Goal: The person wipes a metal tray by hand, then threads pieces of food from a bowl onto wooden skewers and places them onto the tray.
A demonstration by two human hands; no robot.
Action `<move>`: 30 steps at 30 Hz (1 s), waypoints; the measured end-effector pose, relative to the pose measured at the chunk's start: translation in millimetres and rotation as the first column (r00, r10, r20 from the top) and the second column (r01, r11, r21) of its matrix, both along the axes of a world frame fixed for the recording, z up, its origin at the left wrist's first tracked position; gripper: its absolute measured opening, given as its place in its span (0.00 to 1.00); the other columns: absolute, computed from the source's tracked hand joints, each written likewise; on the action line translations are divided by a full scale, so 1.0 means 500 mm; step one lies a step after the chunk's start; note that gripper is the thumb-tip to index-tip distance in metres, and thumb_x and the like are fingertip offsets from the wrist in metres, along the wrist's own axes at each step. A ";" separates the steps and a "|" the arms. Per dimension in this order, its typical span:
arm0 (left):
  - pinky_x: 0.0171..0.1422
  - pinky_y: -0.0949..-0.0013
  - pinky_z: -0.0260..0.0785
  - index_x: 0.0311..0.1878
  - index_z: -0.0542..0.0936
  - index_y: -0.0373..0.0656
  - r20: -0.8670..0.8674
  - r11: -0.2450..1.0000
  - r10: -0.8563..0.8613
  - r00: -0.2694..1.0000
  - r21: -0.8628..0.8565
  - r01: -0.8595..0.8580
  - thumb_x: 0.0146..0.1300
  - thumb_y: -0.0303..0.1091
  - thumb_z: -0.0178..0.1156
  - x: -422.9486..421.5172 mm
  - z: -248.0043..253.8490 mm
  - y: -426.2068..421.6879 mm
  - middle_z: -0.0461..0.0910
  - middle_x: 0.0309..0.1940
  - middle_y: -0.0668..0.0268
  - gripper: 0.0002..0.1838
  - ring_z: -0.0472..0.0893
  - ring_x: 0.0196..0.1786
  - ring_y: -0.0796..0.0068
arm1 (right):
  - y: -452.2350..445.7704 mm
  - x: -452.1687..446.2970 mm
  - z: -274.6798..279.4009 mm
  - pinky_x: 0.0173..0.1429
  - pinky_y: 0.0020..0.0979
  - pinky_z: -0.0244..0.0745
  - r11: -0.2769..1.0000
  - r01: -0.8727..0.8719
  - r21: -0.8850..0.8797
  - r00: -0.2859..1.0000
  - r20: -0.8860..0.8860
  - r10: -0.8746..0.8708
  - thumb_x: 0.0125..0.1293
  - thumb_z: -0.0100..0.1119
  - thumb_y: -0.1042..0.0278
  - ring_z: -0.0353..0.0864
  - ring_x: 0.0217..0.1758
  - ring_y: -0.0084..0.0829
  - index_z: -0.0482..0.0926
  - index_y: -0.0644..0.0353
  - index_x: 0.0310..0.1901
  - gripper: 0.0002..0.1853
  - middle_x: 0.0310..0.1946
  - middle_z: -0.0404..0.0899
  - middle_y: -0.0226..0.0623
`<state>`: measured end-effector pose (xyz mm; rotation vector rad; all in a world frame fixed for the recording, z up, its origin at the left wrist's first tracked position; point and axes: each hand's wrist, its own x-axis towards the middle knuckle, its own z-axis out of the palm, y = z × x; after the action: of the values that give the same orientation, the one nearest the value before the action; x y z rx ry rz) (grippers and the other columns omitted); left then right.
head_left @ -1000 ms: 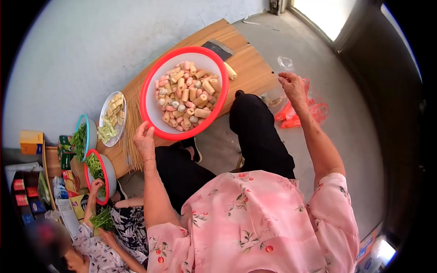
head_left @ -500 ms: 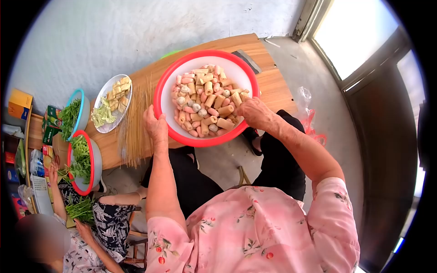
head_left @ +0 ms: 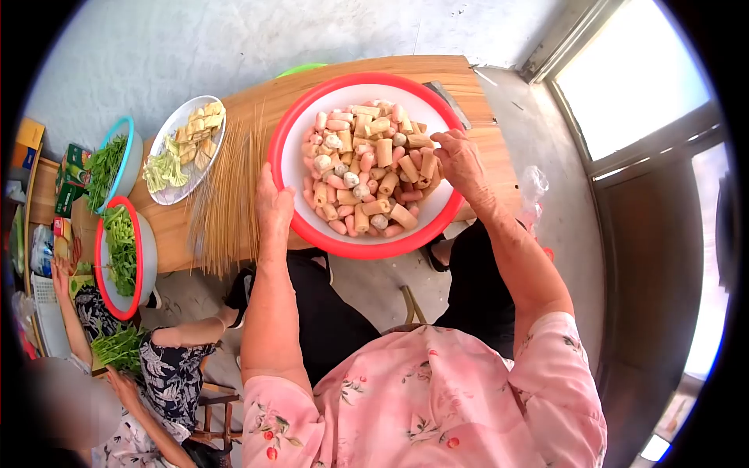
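A white basin with a red rim [head_left: 367, 248] is tilted toward me over the near edge of the wooden table. Sausage pieces, short tan tubes [head_left: 385, 153] and several whitish balls [head_left: 361, 191] fill its middle. My left hand [head_left: 275, 204] is closed on the rim at the left side, the thumb lying toward the inside. At the right side my right hand [head_left: 462, 165] is closed over the rim, its bent fingers reaching just inside near the tan tubes. The undersides of both grips are hidden.
Thin wooden skewers [head_left: 226, 207] lie left of the basin. Beyond them are an oval plate [head_left: 175, 193] of cut food, a blue-rimmed bowl [head_left: 131, 129] and a red-rimmed bowl [head_left: 141, 257] of greens. A seated person holds greens [head_left: 119, 348]. A blade [head_left: 450, 105] lies behind the basin.
My right hand has moved up along the rim, away from me. The basin sits slightly further right in view, and its contents have shifted a little. The seated person still holds greens.
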<state>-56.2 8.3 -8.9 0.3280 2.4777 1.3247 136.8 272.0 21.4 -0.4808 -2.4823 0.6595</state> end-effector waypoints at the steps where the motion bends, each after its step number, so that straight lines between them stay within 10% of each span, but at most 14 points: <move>1: 0.64 0.63 0.62 0.65 0.61 0.33 0.002 0.999 0.004 1.000 0.033 -0.004 0.53 0.23 0.57 -0.003 -0.001 0.000 0.70 0.59 0.46 0.34 0.71 0.61 0.54 | -0.003 0.002 -0.007 0.46 0.39 0.73 1.000 0.016 -0.003 0.992 0.125 -0.015 0.55 0.55 0.78 0.77 0.43 0.47 0.78 0.63 0.38 0.09 0.36 0.77 0.48; 4: 0.63 0.64 0.63 0.65 0.61 0.33 0.024 0.997 0.022 0.999 0.074 -0.024 0.53 0.23 0.57 0.003 0.004 0.000 0.70 0.58 0.47 0.33 0.72 0.60 0.56 | -0.034 0.001 -0.010 0.47 0.36 0.74 0.993 0.080 -0.085 0.948 0.313 -0.049 0.52 0.56 0.80 0.79 0.42 0.46 0.79 0.64 0.44 0.15 0.38 0.78 0.49; 8: 0.61 0.64 0.65 0.65 0.61 0.33 0.033 0.998 0.040 0.999 0.051 -0.042 0.54 0.23 0.57 0.009 0.036 0.005 0.73 0.56 0.48 0.33 0.74 0.58 0.57 | -0.019 -0.012 -0.021 0.48 0.36 0.73 1.000 -0.008 -0.025 0.999 0.040 0.009 0.47 0.58 0.83 0.78 0.43 0.46 0.78 0.63 0.46 0.20 0.40 0.77 0.47; 12: 0.57 0.65 0.68 0.65 0.62 0.33 0.030 0.983 0.097 0.995 0.152 -0.101 0.53 0.22 0.57 0.014 0.043 0.006 0.74 0.53 0.49 0.33 0.76 0.54 0.59 | 0.000 0.000 -0.021 0.58 0.39 0.65 0.951 0.276 0.137 0.960 -0.082 -0.267 0.47 0.63 0.76 0.69 0.55 0.48 0.75 0.61 0.51 0.25 0.50 0.72 0.48; 15: 0.66 0.65 0.60 0.69 0.54 0.31 0.244 0.972 0.042 0.969 0.216 -0.096 0.54 0.18 0.54 -0.007 0.022 -0.008 0.62 0.64 0.43 0.37 0.66 0.66 0.59 | -0.007 0.036 -0.030 0.58 0.38 0.67 0.937 0.348 0.037 0.931 -0.130 -0.341 0.50 0.62 0.74 0.69 0.57 0.46 0.71 0.62 0.56 0.28 0.53 0.71 0.49; 17: 0.64 0.65 0.63 0.68 0.54 0.30 0.228 0.979 0.061 0.972 0.176 -0.103 0.52 0.17 0.54 -0.003 0.036 -0.003 0.65 0.62 0.45 0.38 0.69 0.63 0.60 | -0.031 0.057 -0.032 0.57 0.37 0.69 0.587 0.413 -0.696 0.868 0.107 -0.484 0.55 0.60 0.74 0.71 0.57 0.43 0.64 0.62 0.62 0.31 0.56 0.69 0.49; 22: 0.56 0.65 0.68 0.63 0.61 0.31 0.233 0.930 0.098 0.967 0.324 -0.173 0.52 0.20 0.56 0.017 0.023 0.020 0.74 0.52 0.51 0.32 0.76 0.52 0.62 | -0.060 0.046 -0.016 0.51 0.35 0.74 0.259 0.328 -0.908 0.843 0.158 -0.514 0.58 0.61 0.71 0.73 0.52 0.36 0.56 0.61 0.67 0.36 0.55 0.70 0.45; 30: 0.51 0.63 0.70 0.52 0.70 0.34 0.166 0.878 0.189 0.968 0.414 -0.242 0.52 0.21 0.57 0.036 -0.016 0.017 0.77 0.45 0.54 0.22 0.77 0.47 0.62 | 0.019 0.010 -0.070 0.46 0.32 0.74 0.375 0.253 -0.892 0.845 0.016 -0.534 0.58 0.59 0.72 0.75 0.47 0.33 0.52 0.62 0.68 0.38 0.50 0.72 0.46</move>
<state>-38.0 16.5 -17.0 0.0605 2.1489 1.9295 141.7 281.3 -13.6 -1.2256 -1.4455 1.6469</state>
